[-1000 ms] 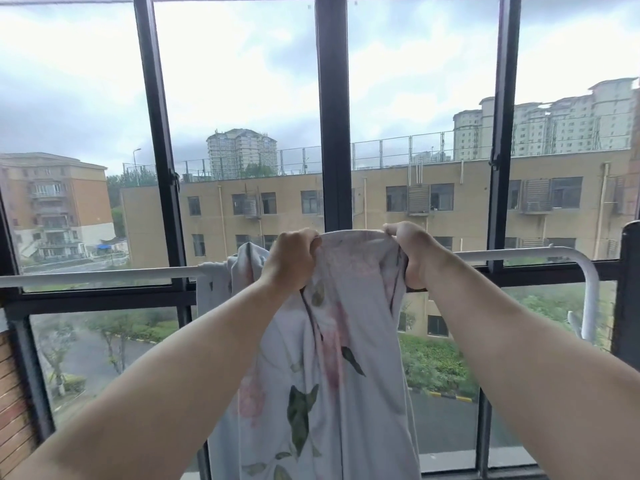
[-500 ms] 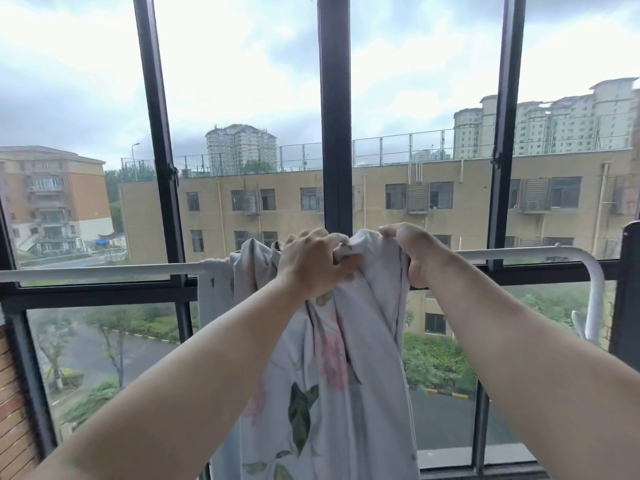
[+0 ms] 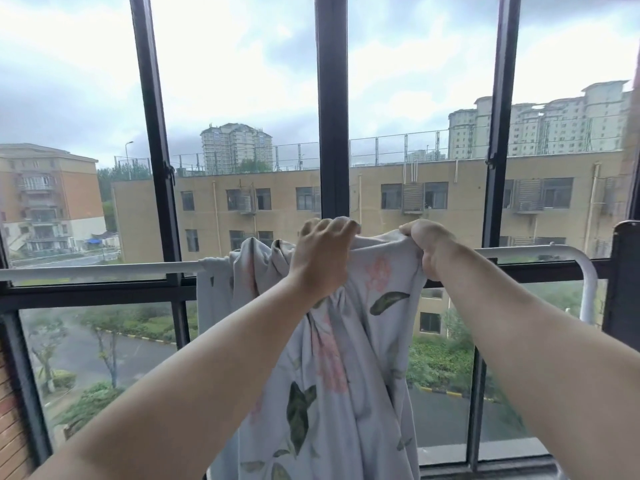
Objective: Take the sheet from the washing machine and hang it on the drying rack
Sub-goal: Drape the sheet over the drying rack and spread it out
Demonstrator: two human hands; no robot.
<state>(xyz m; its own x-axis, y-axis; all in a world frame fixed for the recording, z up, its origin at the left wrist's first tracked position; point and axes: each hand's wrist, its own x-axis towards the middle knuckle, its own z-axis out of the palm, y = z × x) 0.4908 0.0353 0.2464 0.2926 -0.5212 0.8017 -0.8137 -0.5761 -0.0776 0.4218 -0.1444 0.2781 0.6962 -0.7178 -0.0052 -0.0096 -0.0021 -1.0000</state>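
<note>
A pale grey sheet (image 3: pixel 349 375) with pink flowers and green leaves hangs bunched over the white rail of the drying rack (image 3: pixel 97 270), which runs across the window at chest height. My left hand (image 3: pixel 320 258) rests on the sheet's top fold above the rail, fingers curled over the cloth. My right hand (image 3: pixel 427 244) pinches the sheet's upper edge just to the right, at the rail. More of the sheet is draped over the rail to the left of my left hand. The sheet's lower end is out of view.
Dark window frames (image 3: pixel 332 109) stand right behind the rack. The rack's rail bends down at the right end (image 3: pixel 588 282). A dark post (image 3: pixel 625 278) stands at the far right. A brick wall (image 3: pixel 12 427) edges the lower left.
My left hand has slid right along the top of the sheet, closer to my right hand, and lifted its fingers over the fold. The right hand has held its place.
</note>
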